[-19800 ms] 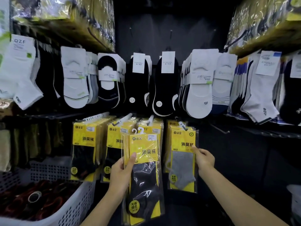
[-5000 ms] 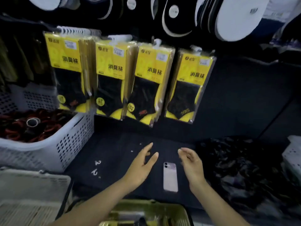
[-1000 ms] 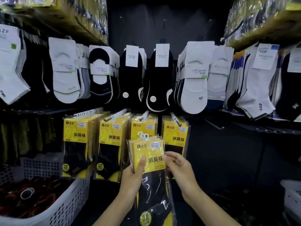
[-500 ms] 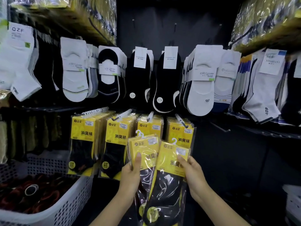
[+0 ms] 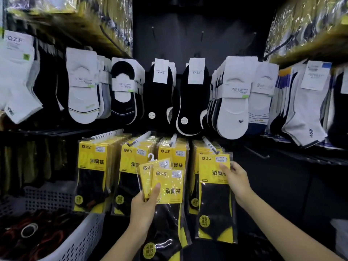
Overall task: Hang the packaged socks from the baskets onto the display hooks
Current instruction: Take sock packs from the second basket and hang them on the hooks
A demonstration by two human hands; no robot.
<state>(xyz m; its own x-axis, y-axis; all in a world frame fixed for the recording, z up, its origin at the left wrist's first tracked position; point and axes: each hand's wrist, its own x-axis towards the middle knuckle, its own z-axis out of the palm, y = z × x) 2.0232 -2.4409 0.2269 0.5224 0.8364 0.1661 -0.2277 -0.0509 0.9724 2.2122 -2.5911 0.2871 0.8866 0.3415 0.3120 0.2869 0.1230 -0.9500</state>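
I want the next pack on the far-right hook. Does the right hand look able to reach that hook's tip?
Probably yes: the right hand pinches the front pack just below the far-right hook, with nothing between them.

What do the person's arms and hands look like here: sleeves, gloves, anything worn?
The left hand and right hand are bare: no gloves, rings or watch visible. The forearms are uncovered too; no sleeve shows in frame.

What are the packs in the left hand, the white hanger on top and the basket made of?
Packs: clear glossy plastic film, by glare and crinkles, over what looks like yellow printed card. Hanger: smooth white, probably moulded plastic. Basket: white, likely rigid plastic, its wall a grid of holes.
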